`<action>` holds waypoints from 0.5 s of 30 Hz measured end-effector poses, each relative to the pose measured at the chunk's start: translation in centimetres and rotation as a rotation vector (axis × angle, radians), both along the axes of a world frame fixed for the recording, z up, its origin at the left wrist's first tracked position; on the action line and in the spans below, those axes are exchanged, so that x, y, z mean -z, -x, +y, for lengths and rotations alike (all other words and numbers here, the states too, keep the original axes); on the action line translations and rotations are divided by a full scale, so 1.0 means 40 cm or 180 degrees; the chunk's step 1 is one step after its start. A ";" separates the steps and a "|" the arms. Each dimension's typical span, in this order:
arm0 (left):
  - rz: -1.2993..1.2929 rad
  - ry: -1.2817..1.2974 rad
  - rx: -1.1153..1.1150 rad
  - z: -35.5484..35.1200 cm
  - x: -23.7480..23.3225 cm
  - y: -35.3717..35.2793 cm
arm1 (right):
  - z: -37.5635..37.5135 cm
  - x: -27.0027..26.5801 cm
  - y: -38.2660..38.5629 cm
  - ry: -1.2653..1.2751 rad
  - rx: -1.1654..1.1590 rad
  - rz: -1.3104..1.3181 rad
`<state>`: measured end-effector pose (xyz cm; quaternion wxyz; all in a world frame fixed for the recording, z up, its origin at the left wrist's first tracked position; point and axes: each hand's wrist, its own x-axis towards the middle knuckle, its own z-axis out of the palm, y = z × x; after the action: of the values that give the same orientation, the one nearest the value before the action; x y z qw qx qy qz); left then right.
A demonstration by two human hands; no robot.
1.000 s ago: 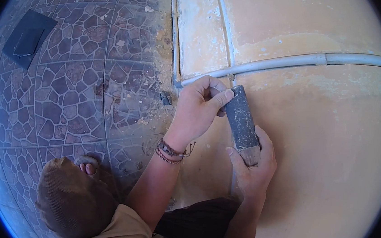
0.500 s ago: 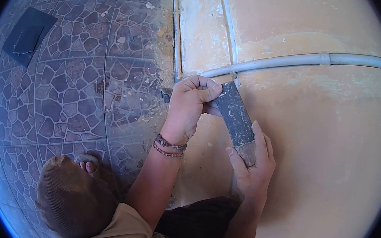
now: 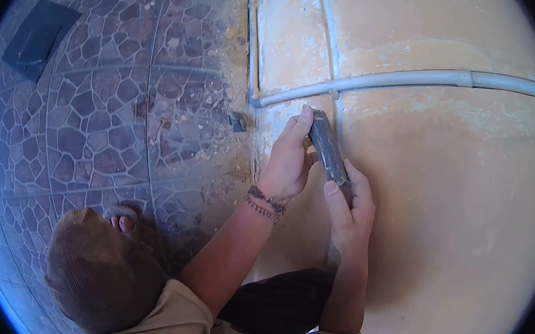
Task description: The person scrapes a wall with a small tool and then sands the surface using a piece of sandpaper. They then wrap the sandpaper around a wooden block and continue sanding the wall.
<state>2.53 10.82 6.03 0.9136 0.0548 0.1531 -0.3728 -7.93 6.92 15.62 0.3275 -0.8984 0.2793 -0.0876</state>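
The left hand's (image 3: 291, 153) fingers pinch the far end of a dark, scuffed block (image 3: 328, 150), and the right hand's (image 3: 353, 222) grip its near end, in front of the wall (image 3: 454, 215). The step looks like two-handed adjusting; turning it calls for matched grips. Just beyond, a pipe (image 3: 389, 87) could obstruct; a dark scrap (image 3: 236, 122) and a dark sheet (image 3: 40, 39) on the tiled floor (image 3: 97, 146) lie clear.

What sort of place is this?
It looks like a porch or room, perhaps one being repaired, though I can't be sure. There's a stone-patterned tile floor, a wall with patchy, worn paint, and a pale pipe running along it.
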 end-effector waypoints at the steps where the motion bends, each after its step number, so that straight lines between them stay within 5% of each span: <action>1: 0.0181 0.0005 -0.0002 -0.011 0.017 0.014 | -0.008 0.017 -0.002 -0.0363 0.0250 0.0183; 5: 0.0871 -0.0079 0.0115 -0.080 0.100 0.081 | -0.017 0.058 -0.034 -0.1800 0.1272 0.0445; 6: 0.0477 -0.0065 0.0394 -0.063 0.115 0.094 | -0.012 0.068 -0.047 -0.1859 0.1377 0.0414; 9: 0.0556 -0.0839 -0.0139 -0.114 0.116 0.124 | -0.053 0.108 -0.049 -0.2222 0.1510 0.0668; 12: -0.0058 -0.1598 0.0799 -0.050 0.077 0.098 | -0.075 0.151 -0.061 -0.2289 0.1627 0.0787; 15: -0.0934 -0.2589 0.0323 -0.141 0.170 0.138 | -0.101 0.194 -0.083 -0.2196 0.1715 0.0793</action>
<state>-3.01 5.18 -0.75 0.8102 0.4701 0.1532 -0.3148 -4.62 2.88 7.85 0.5371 -0.6357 0.5532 0.0372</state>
